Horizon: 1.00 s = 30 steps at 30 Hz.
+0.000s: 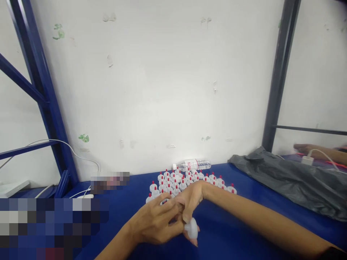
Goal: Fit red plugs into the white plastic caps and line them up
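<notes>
My right hand point(193, 198) bends over at the wrist and is closed on a small translucent white bottle point(192, 228), tipped on its side. Its rounded end faces right, with fingertips showing beneath. My left hand point(157, 221) meets it from the left, fingers curled together at the bottle's neck end. Whatever the left fingers pinch there is hidden. Just beyond both hands stand several similar squat bottles point(176, 191) with pointed red caps, upright and packed close together on the blue table point(119, 206).
A clear plastic water bottle point(203, 165) lies against the white wall behind the group. Grey plastic sheeting point(287, 184) covers the table's right side. Blue frame posts point(51, 108) rise at left. Another person's arm point(320, 151) reaches in at far right, near a white charger point(307, 160).
</notes>
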### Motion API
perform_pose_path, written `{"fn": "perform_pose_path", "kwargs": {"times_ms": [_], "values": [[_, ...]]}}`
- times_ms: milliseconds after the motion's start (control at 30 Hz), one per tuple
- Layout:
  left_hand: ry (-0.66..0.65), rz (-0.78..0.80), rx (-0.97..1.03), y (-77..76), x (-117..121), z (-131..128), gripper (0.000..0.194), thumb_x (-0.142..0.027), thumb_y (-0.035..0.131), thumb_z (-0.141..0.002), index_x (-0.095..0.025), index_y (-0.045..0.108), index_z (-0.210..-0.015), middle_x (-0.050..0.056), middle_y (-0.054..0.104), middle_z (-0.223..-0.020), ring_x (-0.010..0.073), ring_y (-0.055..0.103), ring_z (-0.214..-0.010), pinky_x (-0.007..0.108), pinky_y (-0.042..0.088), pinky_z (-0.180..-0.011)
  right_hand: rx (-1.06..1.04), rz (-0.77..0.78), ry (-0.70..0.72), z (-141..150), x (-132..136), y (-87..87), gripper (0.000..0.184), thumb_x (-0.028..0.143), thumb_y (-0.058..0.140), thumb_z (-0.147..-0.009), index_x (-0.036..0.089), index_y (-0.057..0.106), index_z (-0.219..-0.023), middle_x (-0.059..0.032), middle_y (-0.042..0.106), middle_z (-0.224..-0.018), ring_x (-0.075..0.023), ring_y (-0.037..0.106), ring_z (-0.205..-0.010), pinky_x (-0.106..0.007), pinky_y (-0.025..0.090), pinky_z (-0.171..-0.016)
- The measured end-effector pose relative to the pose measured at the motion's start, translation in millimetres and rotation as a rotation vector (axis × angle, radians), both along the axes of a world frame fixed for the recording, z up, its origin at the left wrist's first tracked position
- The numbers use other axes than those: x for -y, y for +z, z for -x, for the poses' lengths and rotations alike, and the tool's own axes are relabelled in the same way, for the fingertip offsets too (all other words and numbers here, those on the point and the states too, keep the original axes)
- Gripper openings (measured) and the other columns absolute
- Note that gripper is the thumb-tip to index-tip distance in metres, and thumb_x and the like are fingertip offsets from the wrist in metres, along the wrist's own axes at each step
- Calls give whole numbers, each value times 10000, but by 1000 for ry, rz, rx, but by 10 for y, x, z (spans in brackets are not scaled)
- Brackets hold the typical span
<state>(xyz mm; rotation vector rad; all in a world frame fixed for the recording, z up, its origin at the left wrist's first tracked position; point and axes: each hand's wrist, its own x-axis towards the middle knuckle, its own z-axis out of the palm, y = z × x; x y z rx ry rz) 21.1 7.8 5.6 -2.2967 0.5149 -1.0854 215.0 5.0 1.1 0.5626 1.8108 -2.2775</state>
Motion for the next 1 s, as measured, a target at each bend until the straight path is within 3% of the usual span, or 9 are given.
{"fn": "perform_pose_path", "kwargs": {"times_ms": [200, 333, 433, 600, 667, 733, 833, 1000], "values": [[43, 16, -46, 6, -46, 8, 173, -275, 504, -954, -180, 645, -921, 75, 693, -858, 220, 613, -899, 394, 463, -915, -52, -93, -284, -99, 39, 21, 632, 460, 909, -591, 88, 610, -1007, -93, 736, -866, -219, 742, -848, -255, 581, -706], [61, 42, -100, 7, -68, -5, 119, -238, 529, -909, -162, 613, -871, 68, 679, -822, 232, 623, -868, 409, 457, -895, -32, -64, -211, -102, 87, 181, 564, 512, 845, -671, 72, 627, -947, -130, 747, -883, -224, 744, -860, -278, 587, -733], [94, 50, -114, 17, -74, -9, 91, -235, 540, -895, -168, 594, -867, 59, 663, -798, 232, 616, -838, 416, 453, -883, -10, -54, -128, -84, 112, 281, 408, 405, 814, -761, 50, 673, -904, -133, 758, -888, -207, 751, -839, -285, 591, -785], [118, 46, -124, 30, -66, -5, 59, -170, 524, -858, -176, 572, -892, 61, 649, -828, 236, 599, -867, 401, 435, -882, 13, -46, -152, -92, 134, 331, 311, 294, 799, -795, 55, 677, -953, -98, 759, -912, -175, 747, -853, -282, 589, -825], [103, 67, -141, 40, -61, -6, 102, -128, 499, -816, -178, 561, -881, 54, 632, -803, 230, 586, -834, 395, 430, -856, 8, -56, -205, -99, 156, 362, 378, 252, 827, -762, 79, 644, -1044, -79, 760, -898, -176, 749, -841, -303, 595, -817], [90, 115, -132, 58, -59, -6, 106, -108, 471, -788, -185, 533, -827, 46, 597, -745, 223, 562, -782, 386, 421, -789, 4, -90, -299, -96, 205, 432, 567, 237, 871, -701, 112, 584, -1173, -57, 760, -881, -177, 749, -815, -323, 599, -805], [110, 259, -81, 90, -52, -2, 121, -88, 430, -789, -195, 478, -756, 33, 542, -673, 200, 491, -678, 356, 361, -657, 17, -259, -464, -61, 351, 592, 741, 299, 902, -644, 152, 527, -1266, -24, 752, -858, -171, 741, -798, -324, 588, -814], [135, 484, -41, 113, 13, 14, 185, -63, 383, -861, -184, 457, -742, 10, 506, -631, 172, 418, -635, 338, 294, -610, 97, -813, -742, 76, 713, 748, 760, 311, 933, -581, 221, 565, -1240, 16, 730, -882, -199, 709, -940, -217, 528, -751]]}}
